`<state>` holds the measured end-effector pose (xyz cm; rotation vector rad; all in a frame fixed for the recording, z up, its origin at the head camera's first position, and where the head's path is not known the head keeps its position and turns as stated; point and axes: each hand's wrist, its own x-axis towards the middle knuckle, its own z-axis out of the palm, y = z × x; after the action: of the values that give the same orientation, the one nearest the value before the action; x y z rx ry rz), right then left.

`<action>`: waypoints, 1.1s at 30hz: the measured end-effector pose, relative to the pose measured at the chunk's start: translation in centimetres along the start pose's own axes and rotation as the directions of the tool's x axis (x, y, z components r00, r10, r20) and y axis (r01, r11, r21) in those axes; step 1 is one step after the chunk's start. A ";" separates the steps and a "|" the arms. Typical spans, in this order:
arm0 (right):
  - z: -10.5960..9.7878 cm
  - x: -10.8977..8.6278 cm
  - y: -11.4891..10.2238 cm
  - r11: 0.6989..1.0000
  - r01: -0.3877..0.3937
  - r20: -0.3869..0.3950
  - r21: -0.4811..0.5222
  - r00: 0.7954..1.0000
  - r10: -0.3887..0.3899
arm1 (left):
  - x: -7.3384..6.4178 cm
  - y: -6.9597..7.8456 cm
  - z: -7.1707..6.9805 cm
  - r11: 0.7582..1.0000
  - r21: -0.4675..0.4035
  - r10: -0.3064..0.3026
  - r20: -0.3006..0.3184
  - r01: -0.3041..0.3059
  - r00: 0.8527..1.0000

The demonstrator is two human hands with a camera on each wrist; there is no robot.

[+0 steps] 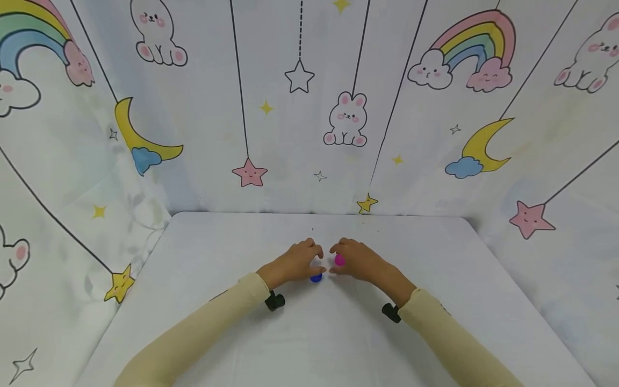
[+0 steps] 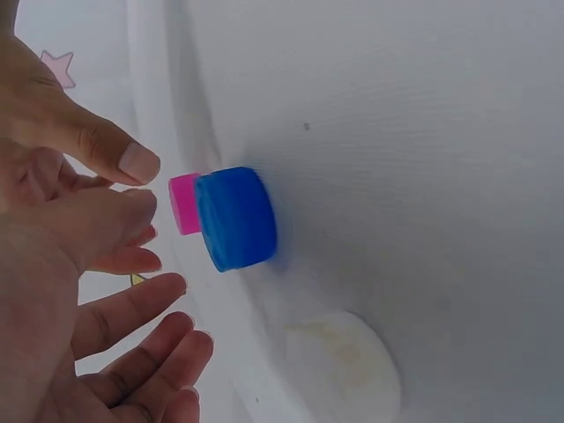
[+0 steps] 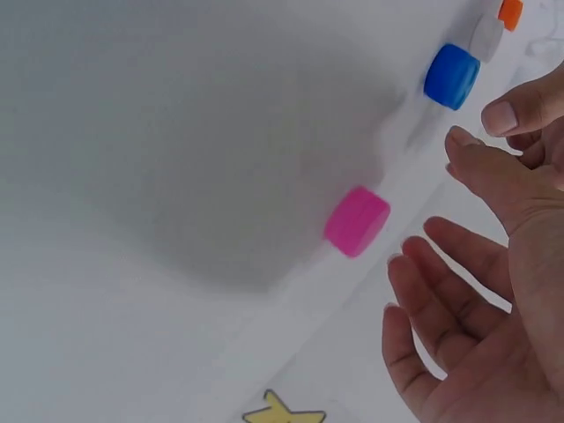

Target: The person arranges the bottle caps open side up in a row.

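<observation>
A blue bottle cap point(image 1: 316, 278) stands on the white table below my left hand point(image 1: 297, 263), whose fingers are loosely bent. A pink bottle cap point(image 1: 340, 260) lies by my right hand point(image 1: 360, 262), inside the curve of its fingers and thumb. In the right wrist view, a gap shows between the pink cap point(image 3: 357, 221) and the right fingers point(image 3: 449, 308). Neither hand grips a cap. The left wrist view has a white cap point(image 2: 348, 366) near the left fingers point(image 2: 132, 313). An orange cap point(image 3: 510, 13) shows at the right wrist view's top edge.
The white tabletop point(image 1: 309, 338) reaches back to a printed cloth wall point(image 1: 203, 118) with stars, moons and rabbits. Cloth also hangs along both sides. A small black camera point(image 1: 275, 301) sits at the left wrist, another camera point(image 1: 391, 312) at the right.
</observation>
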<state>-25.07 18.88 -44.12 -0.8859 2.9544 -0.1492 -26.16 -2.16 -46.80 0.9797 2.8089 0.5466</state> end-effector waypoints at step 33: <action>0.3 -0.2 3.3 0.985 -0.114 0.061 0.130 0.992 0.107 | 5.3 2.9 -0.2 0.988 0.153 -0.008 0.036 0.003 0.999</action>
<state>-26.66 21.71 -44.75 -0.6965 2.8940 -0.3089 -28.72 3.16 -45.46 0.9969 2.8547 0.3128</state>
